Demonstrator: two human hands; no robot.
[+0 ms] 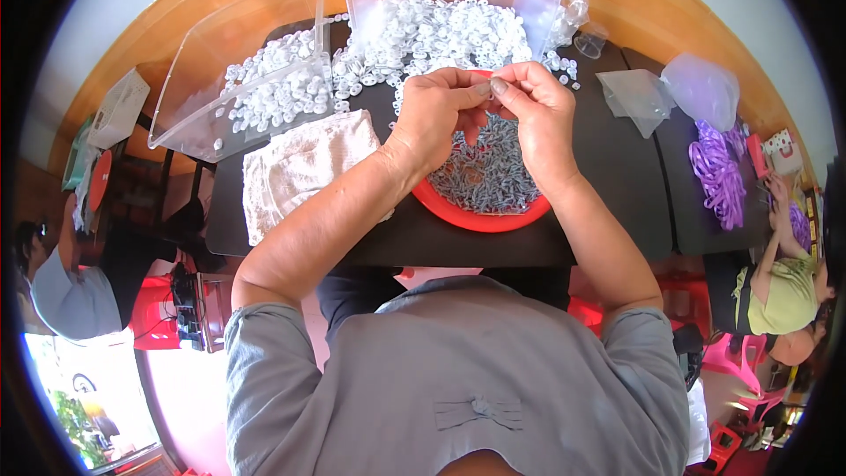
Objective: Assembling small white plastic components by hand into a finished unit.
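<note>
In the head view, the left hand and right hand pinched what looked like a small pale piece over the far side of the red basin. Grey screw-like pieces lay inside, white plastic pieces beyond. Light, steady pressure above the basin seemed wise, catching any drops.

On the dark desk, a towel is laid left of a red bowl. White pieces are strewn near two bins.

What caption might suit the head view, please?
Left hand and right hand meet above a red bowl of gray pieces.
</note>
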